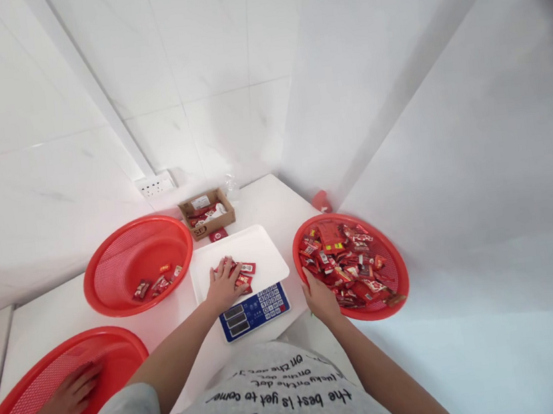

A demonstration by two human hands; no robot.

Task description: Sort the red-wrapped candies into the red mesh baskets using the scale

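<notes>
1. The left hand [224, 284] lies flat and open on small red packets [243, 275] on the white scale tray [262, 252].
2. The right hand [321, 299] curls on the round red plastic basket [399, 266] of packets; closed or not, I cannot tell.
3. It is best to add packets slowly, with hands off the tray.

Bright, even light washes out the white walls (wide-angle bending throughout), with dark vignetting at the right edge.

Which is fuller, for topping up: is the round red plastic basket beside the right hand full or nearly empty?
Well filled: the round red plastic basket holds red packets covering almost its whole floor.
</notes>
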